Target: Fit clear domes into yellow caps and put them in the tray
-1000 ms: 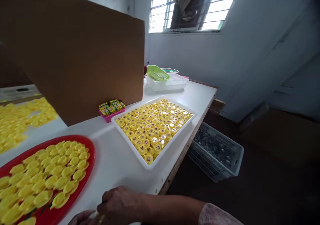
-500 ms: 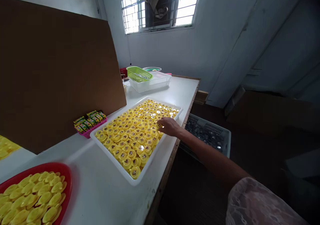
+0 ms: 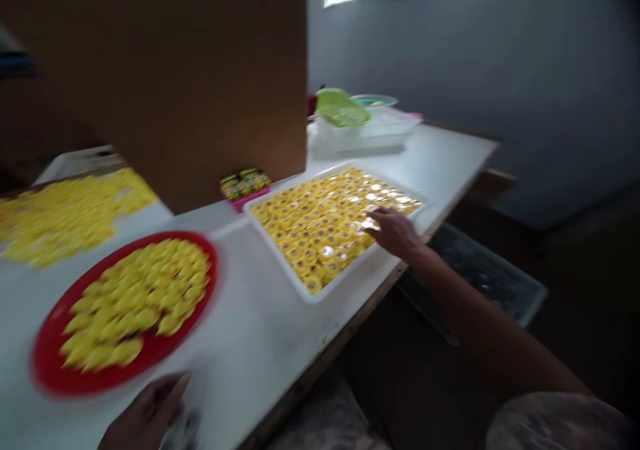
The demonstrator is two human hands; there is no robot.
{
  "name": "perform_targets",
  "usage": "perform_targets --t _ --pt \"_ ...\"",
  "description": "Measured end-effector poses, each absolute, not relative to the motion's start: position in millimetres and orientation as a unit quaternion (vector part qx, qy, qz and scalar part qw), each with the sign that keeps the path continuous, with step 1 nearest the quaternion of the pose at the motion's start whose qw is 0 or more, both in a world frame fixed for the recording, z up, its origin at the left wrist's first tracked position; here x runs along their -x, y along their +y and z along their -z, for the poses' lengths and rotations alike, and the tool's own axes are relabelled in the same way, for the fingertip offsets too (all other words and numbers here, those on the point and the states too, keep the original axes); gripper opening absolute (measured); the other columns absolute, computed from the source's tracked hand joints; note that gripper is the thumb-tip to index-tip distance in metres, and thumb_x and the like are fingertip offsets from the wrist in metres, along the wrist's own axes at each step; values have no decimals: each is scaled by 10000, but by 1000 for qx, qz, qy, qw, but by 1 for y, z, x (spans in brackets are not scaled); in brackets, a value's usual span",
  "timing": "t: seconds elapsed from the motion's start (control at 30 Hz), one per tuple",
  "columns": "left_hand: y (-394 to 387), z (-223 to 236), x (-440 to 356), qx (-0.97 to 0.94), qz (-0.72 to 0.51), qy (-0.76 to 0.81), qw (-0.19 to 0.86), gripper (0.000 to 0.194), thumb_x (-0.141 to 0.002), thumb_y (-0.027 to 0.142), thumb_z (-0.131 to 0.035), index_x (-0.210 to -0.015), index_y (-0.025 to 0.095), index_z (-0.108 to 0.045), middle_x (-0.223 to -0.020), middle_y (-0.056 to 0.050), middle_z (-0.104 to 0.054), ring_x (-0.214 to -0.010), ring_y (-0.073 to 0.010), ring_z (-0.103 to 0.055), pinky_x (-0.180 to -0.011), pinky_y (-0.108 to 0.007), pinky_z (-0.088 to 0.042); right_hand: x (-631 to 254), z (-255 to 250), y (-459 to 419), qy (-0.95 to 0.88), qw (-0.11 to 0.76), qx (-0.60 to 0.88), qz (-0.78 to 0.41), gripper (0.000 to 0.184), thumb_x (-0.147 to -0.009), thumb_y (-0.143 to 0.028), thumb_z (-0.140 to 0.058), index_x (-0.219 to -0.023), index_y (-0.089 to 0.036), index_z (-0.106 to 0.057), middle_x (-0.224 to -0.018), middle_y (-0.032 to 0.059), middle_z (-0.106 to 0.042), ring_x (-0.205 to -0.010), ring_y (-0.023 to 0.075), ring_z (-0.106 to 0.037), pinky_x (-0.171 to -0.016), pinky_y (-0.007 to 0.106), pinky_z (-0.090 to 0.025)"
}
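My right hand [image 3: 395,231] reaches out to the white tray [image 3: 331,289] packed with several small yellow caps, its fingers down among the caps at the tray's near right side. Motion blur hides whether they grip a cap. My left hand [image 3: 145,418] rests at the table's front edge, blurred, with something pale and indistinct beside its fingers. Just beyond it lies a red round tray [image 3: 50,343] loaded with several yellow oval pieces.
A tall brown cardboard sheet [image 3: 200,70] stands behind the trays. A small pink basket of green-yellow packets [image 3: 244,187] sits at its foot. Loose yellow pieces [image 3: 65,210] are heaped at left. A green basket [image 3: 340,109] rests on clear tubs. A grey crate [image 3: 490,280] stands on the floor.
The view has swung down and left, so the red tray and my left hand show again. My right hand stays at the white tray's near right side among the caps.
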State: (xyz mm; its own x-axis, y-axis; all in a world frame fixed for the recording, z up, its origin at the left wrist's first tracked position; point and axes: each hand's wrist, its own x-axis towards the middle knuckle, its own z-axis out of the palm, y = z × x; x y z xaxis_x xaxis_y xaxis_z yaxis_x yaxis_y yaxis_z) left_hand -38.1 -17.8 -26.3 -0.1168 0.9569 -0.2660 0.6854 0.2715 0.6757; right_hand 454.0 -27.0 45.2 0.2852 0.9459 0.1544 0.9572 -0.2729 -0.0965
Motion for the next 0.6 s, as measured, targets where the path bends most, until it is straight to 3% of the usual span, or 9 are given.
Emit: perform_targets --t 0.07,0.17,0.23,0.33,0.47,0.6 --pt "-22 21 49 -540 -212 720 380 448 -632 563 -626 -901 205 -627 -754 -29 -684 -682 -235 -648 -640 -317 -539 -415 -43 -25 -635 203 739 98 310 -855 -280 -539 -1127 -147 -608 -1102 144 -607 -1037 277 -545 -864 400 -439" --pt "-20 23 55 -532 -242 696 417 460 -646 531 -644 -914 158 -627 -770 -50 -667 -681 -209 -619 -611 -292 -520 -332 -26 -23 -741 304 599 -7 242 -870 -230 -504 -1078 -186 -619 -1007 93 -632 -906 201 -599 -777 324 -480" --pt "-20 28 56 -539 -243 688 421 425 -685 509 -625 -910 149 -631 -746 -46 -656 -654 -190 -602 -584 -275 -500 -271 -10 -24 -808 286 501 -122 221 -868 -153 -482 -1039 -173 -621 -961 85 -639 -866 167 -605 -754 274 -480" --pt "-26 31 61 -564 -234 686 395 348 -752 461 -576 -922 161 -632 -735 -35 -649 -630 -171 -589 -586 -268 -479 -194 13 -24 -870 231 387 -200 183 -849 -78 -474 -938 -144 -619 -936 90 -643 -905 166 -588 -793 266 -457" --pt "-34 31 78 -636 -211 685 285 252 -804 353 -529 -966 190 -631 -932 -51 -650 -665 -154 -585 -650 -288 -481 -137 27 -25 -908 186 291 -237 154 -845 -86 -482 -903 -137 -615 -951 86 -642 -943 165 -571 -866 283 -422" --pt "-37 38 87 -727 -190 608 257 278 -822 220 -477 -1056 199 -626 -1115 -76 -581 -816 -168 -586 -753 -320 -504 -117 33 -25 -939 131 239 -210 169 -800 -70 -516 -908 -141 -625 -1023 86 -625 -994 185 -540 -894 309 -408"
